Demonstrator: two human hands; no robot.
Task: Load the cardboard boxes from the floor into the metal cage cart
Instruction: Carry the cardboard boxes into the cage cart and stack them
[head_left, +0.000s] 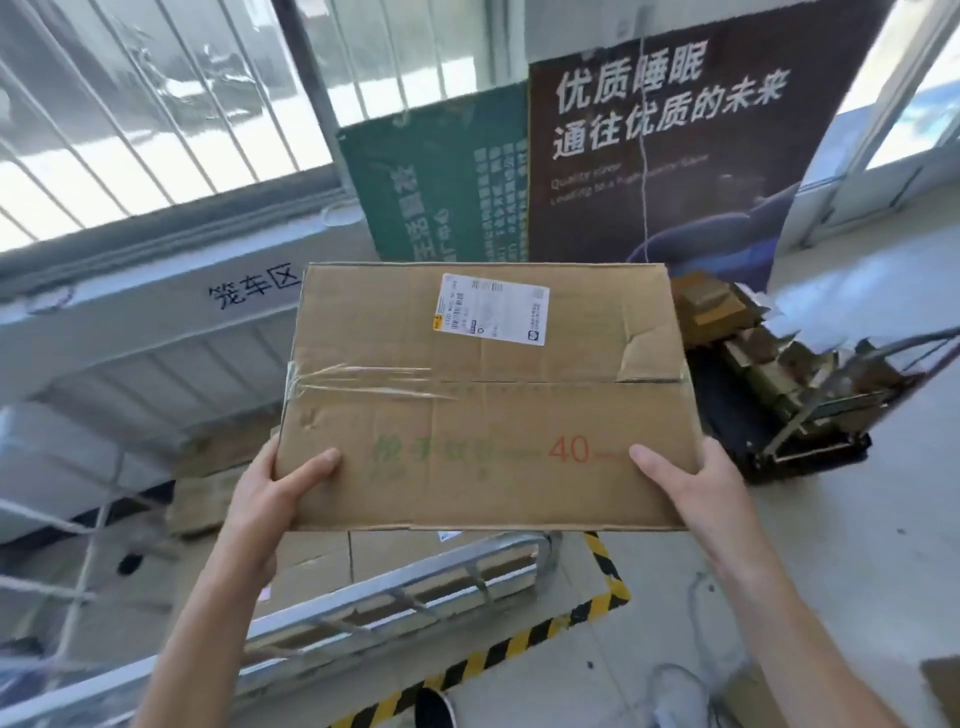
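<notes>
Two hands on one cardboard box (483, 400), held in the air over the near rail of the metal cage cart (395, 587). The left hand (275, 493) and right hand (696, 488) each grip a near corner, thumb on top, other fingers hidden underneath. I'd keep it level, clear that rail fully, then lower it flat onto the stacked boxes (311, 561) inside; the top is creased near its right edge, so don't squeeze there.

The left hand (265, 493) and right hand (696, 488) were bare, forearms (218, 597) too. At six o'clock sat a dark shoe toe (435, 709); at five o'clock, a pale grey sneaker (675, 696).
</notes>
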